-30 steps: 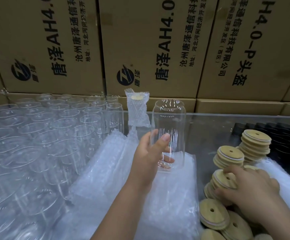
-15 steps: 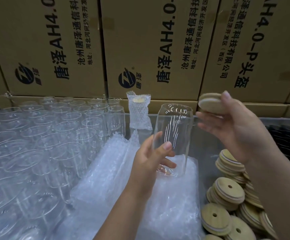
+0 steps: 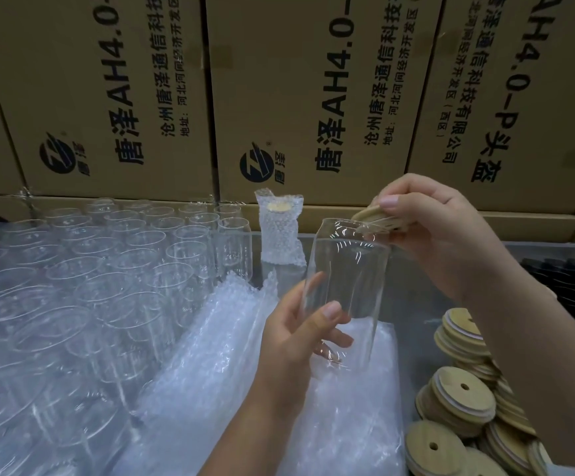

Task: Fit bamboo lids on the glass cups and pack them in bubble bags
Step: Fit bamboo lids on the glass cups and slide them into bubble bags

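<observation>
- Glass cup (image 3: 346, 290), clear and empty, is held in the centre of the frame above a heap of bubble bags (image 3: 210, 355). Its long axis is close to upright, with the top leaning a little to the right. The open mouth faces up and the base faces down.
- The left hand (image 3: 296, 341) grasps the lower part of the cup. The thumb lies across the near side, and the fingers curl round the far side, showing through the glass.
- The right hand (image 3: 430, 228), just right of centre and higher up, pinches a round bamboo lid (image 3: 372, 214), thumb on top and fingers beneath.
- The lid is tilted, with its low edge at the right side of the cup's mouth. It does not lie flat on the rim.
- A wrapped cup (image 3: 280, 231) stands upright just behind, above centre. It is sealed in a bubble bag, and its lid shows through the wrap at the top.
- Rows of empty cups (image 3: 107, 269) fill the left half of the frame, standing close together with their mouths up.
- A pile of loose lids (image 3: 461, 403) sits in the lower right. Each is a pale wooden disc with a small hole.
- Cardboard boxes (image 3: 296, 97) printed with dark lettering form a wall across the top.
- Some dark items (image 3: 567, 280) at the right edge are too unclear to name.
</observation>
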